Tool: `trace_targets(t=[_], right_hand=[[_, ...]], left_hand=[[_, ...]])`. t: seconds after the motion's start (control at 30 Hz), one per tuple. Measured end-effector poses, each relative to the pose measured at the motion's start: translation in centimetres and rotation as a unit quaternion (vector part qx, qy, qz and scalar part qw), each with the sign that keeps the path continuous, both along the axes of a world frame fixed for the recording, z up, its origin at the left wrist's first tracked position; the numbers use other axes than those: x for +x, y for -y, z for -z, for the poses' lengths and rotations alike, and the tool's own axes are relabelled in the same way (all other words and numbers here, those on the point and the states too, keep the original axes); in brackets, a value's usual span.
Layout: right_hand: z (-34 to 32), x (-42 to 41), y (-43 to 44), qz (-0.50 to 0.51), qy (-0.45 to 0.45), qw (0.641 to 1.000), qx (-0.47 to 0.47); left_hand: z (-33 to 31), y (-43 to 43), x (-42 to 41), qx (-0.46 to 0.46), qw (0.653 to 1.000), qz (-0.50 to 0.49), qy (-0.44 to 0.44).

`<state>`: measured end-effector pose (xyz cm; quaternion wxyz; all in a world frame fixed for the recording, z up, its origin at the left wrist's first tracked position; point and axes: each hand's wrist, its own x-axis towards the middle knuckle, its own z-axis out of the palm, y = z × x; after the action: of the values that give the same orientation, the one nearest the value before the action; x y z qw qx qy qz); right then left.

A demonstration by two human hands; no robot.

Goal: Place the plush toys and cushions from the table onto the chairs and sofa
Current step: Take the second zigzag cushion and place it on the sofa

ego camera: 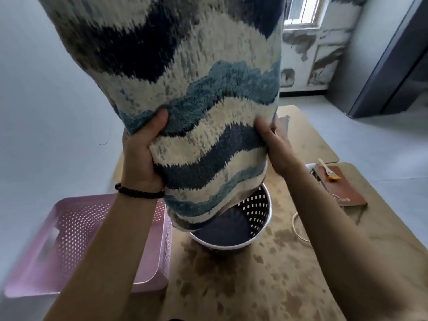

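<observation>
A large plush cushion (185,93) with wavy bands of cream, light blue and navy fills the upper middle of the head view, held upright above the table. My left hand (141,156) grips its lower left edge, thumb pressed into the pile. My right hand (275,149) grips its lower right edge from the side. The cushion's bottom end hangs just over a white perforated round basket (257,218). No chair or sofa is in view.
The table (266,281) carries a tan stained cloth. A pink perforated crate (76,249) sits at its left edge. A brown book with a small brush (340,184) lies at the right. A grey cabinet (393,66) stands far right, a window behind.
</observation>
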<state>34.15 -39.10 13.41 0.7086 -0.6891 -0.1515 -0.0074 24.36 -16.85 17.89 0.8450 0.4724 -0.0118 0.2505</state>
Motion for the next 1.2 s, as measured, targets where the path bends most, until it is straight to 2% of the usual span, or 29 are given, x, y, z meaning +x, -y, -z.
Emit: trace_targets(t=[0.07,0.13,0.2,0.3,0.4,0.5,0.6,0.7,0.83,0.93,1.13,1.2], right_hand=[[-2.4,-0.7,-0.6,0.036,0.009,0.999,0.035],[-4.2,-2.2,-0.7,0.117,0.015,0.989,0.094],[-5.6,-4.4,-0.1,0.185,0.029,0.971,0.151],[-7.0,-8.3,1.9,0.271,0.058,0.943,0.183],[-6.4,-13.5,4.6,0.352,0.064,0.917,0.174],[-5.0,-19.9,7.5,0.427,0.052,0.895,0.119],[-3.6,-27.2,10.5,0.489,0.045,0.865,0.104],[-2.6,-34.3,13.1,0.559,0.045,0.823,0.088],[-0.7,-44.2,16.5,0.655,0.058,0.750,0.072],[0.8,-52.1,19.0,0.710,0.079,0.696,0.074],[4.6,-69.7,24.2,0.780,0.077,0.617,0.067],[5.5,-76.0,25.9,0.807,0.073,0.582,0.064]], left_hand=[[-0.5,-0.4,0.0,-0.008,0.999,0.038,0.014],[-1.0,-0.9,0.3,0.001,0.997,0.076,0.023],[-0.6,-1.0,0.4,0.039,0.994,0.100,0.015],[1.9,0.7,0.1,0.095,0.982,0.162,-0.023],[4.4,5.1,-0.9,0.134,0.968,0.205,-0.052],[5.4,10.4,-2.6,0.092,0.967,0.234,-0.037],[5.3,15.6,-5.3,0.066,0.955,0.290,-0.011],[5.2,20.9,-8.6,0.084,0.933,0.349,-0.015],[4.8,27.9,-15.8,0.116,0.883,0.453,-0.026],[5.4,32.8,-22.4,0.141,0.850,0.507,-0.009],[8.8,42.4,-37.4,0.191,0.807,0.558,-0.017],[9.8,45.6,-43.4,0.193,0.778,0.598,-0.004]])
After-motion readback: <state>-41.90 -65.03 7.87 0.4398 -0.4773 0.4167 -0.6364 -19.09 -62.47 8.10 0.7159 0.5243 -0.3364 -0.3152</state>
